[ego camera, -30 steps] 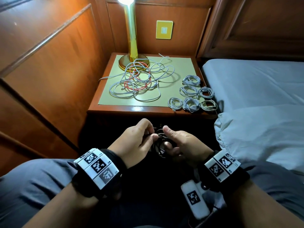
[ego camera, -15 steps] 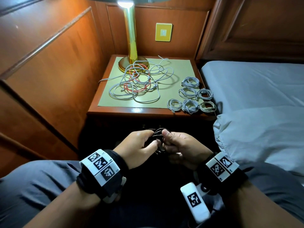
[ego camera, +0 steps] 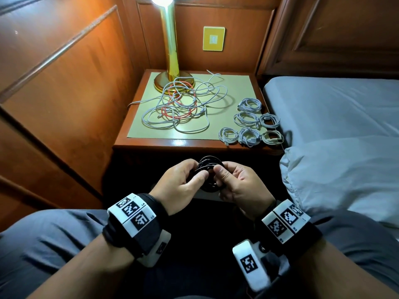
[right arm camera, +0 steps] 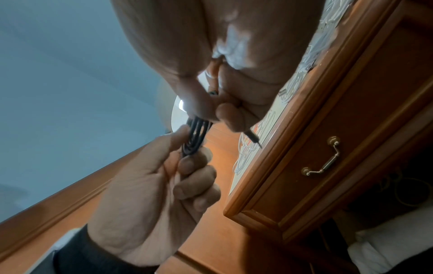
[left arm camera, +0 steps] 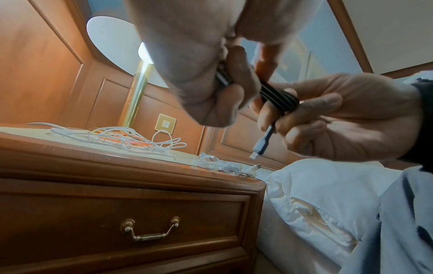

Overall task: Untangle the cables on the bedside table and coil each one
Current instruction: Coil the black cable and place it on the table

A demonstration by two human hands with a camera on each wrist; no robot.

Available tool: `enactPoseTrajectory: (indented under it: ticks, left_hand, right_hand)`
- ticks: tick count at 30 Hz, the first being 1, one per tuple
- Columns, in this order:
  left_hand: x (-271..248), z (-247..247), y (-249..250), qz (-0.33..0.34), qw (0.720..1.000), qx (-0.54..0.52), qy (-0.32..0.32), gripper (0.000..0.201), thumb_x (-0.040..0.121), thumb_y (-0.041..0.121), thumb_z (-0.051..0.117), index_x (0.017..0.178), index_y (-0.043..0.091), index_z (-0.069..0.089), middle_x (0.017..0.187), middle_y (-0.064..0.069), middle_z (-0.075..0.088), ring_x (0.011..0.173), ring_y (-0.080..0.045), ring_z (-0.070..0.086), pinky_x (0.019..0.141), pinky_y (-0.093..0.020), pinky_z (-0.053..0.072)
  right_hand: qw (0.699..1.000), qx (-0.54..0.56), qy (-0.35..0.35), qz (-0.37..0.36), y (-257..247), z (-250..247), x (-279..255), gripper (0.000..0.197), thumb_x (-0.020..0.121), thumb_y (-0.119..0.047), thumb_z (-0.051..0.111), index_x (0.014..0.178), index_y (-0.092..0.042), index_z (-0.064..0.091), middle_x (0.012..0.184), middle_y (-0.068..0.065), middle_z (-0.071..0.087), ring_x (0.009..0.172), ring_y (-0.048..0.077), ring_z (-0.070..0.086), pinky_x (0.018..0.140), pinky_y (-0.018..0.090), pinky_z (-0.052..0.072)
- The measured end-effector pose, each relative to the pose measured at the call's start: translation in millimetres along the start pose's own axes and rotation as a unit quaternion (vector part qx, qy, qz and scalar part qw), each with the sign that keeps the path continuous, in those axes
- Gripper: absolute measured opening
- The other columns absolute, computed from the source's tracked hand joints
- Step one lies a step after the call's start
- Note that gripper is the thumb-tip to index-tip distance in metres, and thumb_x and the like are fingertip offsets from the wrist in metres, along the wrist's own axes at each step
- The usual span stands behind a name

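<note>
I see the black cable (ego camera: 209, 169) wound into tight loops at frame centre. My left hand (ego camera: 183, 184) and right hand (ego camera: 237, 184) meet there, fingers (left arm camera: 311, 103) pinching its strands.

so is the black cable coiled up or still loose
Coiled. The black cable sits in stacked round loops held between the left hand and right hand; only its plug end hangs free.

Black coil lifted, hands drawn together

Both hands (ego camera: 212, 182) now raise the black cable coil (ego camera: 208, 169) higher, thumbs pinching it closer.
</note>
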State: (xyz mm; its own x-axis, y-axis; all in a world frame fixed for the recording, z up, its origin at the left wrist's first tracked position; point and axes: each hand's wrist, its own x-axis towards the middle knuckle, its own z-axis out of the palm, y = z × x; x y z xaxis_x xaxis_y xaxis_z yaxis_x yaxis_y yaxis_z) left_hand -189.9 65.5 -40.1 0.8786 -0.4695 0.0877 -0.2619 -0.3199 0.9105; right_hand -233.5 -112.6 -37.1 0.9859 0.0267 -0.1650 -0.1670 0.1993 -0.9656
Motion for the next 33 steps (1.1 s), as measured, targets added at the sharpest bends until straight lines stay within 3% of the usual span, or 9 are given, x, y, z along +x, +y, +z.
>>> enactPoseTrajectory:
  ticks: [3, 6, 9, 12, 16, 22, 26, 29, 33]
  left_hand:
    - [2, 0, 0, -0.029, 0.998, -0.050, 0.007, 0.020, 0.085, 0.034, 0.048, 0.100, 0.024, 0.056, 0.075, 0.006, 0.057, 0.066, -0.011, 0.049, 0.065, -0.035, 0.041]
    - [2, -8, 2, 0.034, 0.997, 0.074, 0.002, 0.016, 0.088, 0.022, 0.045, 0.100, 0.021, 0.056, 0.081, 0.004, 0.059, 0.070, -0.009, 0.051, 0.068, -0.028, 0.042]
    - [5, -18, -6, 0.140, 0.971, 0.188, 0.037, 0.016, 0.095, 0.016, 0.049, 0.099, 0.014, 0.064, 0.092, 0.002, 0.060, 0.085, -0.015, 0.058, 0.076, -0.035, 0.050]
    - [9, -20, -12, 0.151, 0.954, 0.232, 0.117, 0.020, 0.095, 0.026, 0.053, 0.099, 0.023, 0.072, 0.098, 0.004, 0.061, 0.094, -0.026, 0.059, 0.084, -0.042, 0.050]
    - [5, -11, -7, 0.093, 0.980, 0.122, 0.127, 0.016, 0.090, 0.009, 0.068, 0.096, 0.022, 0.077, 0.092, 0.002, 0.064, 0.085, -0.018, 0.063, 0.078, -0.021, 0.049]
    - [5, 1, -5, -0.009, 0.994, -0.023, 0.107, 0.027, 0.091, 0.001, 0.067, 0.089, 0.026, 0.076, 0.089, 0.004, 0.076, 0.088, -0.015, 0.072, 0.088, -0.035, 0.058]
    - [4, 5, 0, -0.028, 0.990, -0.089, 0.107, 0.021, 0.094, 0.007, 0.066, 0.088, 0.024, 0.076, 0.088, 0.001, 0.077, 0.088, -0.017, 0.073, 0.089, -0.037, 0.058]
    - [2, 8, 1, -0.049, 0.982, -0.148, 0.109, 0.021, 0.096, 0.007, 0.062, 0.088, 0.020, 0.076, 0.087, -0.002, 0.077, 0.085, -0.015, 0.072, 0.086, -0.037, 0.057]
    - [0, 12, 7, -0.090, 0.948, -0.300, 0.062, 0.013, 0.090, 0.017, 0.068, 0.094, 0.004, 0.071, 0.090, -0.018, 0.072, 0.085, -0.029, 0.067, 0.086, -0.043, 0.054]
  right_hand:
    - [0.999, 0.015, 0.007, 0.029, -2, -2, 1, 0.021, 0.102, -0.019, 0.050, 0.092, -0.004, 0.059, 0.059, 0.001, 0.040, 0.037, 0.005, 0.032, 0.036, 0.016, 0.028]
    - [0.999, 0.003, 0.022, 0.045, -6, -1, 1, 0.025, 0.104, -0.018, 0.048, 0.084, -0.005, 0.058, 0.059, 0.000, 0.040, 0.037, 0.004, 0.035, 0.036, 0.016, 0.030]
    - [0.999, 0.011, 0.005, 0.052, -9, 0, -1, 0.030, 0.104, -0.016, 0.046, 0.076, -0.008, 0.051, 0.058, 0.000, 0.036, 0.037, 0.003, 0.033, 0.036, 0.016, 0.027]
    - [0.998, -0.004, -0.026, 0.053, -11, 0, -2, 0.028, 0.105, -0.014, 0.044, 0.078, -0.007, 0.052, 0.056, -0.001, 0.037, 0.038, 0.003, 0.038, 0.037, 0.017, 0.027]
    - [0.998, -0.039, -0.031, 0.031, -7, 0, -2, 0.028, 0.104, -0.015, 0.047, 0.079, -0.011, 0.058, 0.054, -0.005, 0.044, 0.042, 0.005, 0.040, 0.038, 0.016, 0.029]
    - [0.997, -0.065, -0.020, -0.025, 0, -1, -2, 0.026, 0.098, -0.026, 0.056, 0.080, -0.006, 0.058, 0.060, 0.001, 0.045, 0.045, 0.005, 0.039, 0.042, 0.014, 0.032]
    - [0.976, -0.195, 0.012, -0.100, 5, -6, -1, 0.024, 0.094, -0.034, 0.057, 0.082, -0.015, 0.065, 0.060, -0.010, 0.057, 0.050, 0.000, 0.050, 0.051, 0.013, 0.037]
    - [0.955, -0.259, 0.037, -0.140, 6, -8, -1, 0.022, 0.100, -0.025, 0.059, 0.079, -0.025, 0.065, 0.065, -0.017, 0.062, 0.060, -0.001, 0.058, 0.062, 0.012, 0.041]
    - [0.950, -0.268, 0.052, -0.153, 8, -10, 2, 0.023, 0.100, -0.026, 0.058, 0.078, -0.024, 0.065, 0.068, -0.012, 0.065, 0.065, 0.002, 0.061, 0.066, 0.018, 0.045]
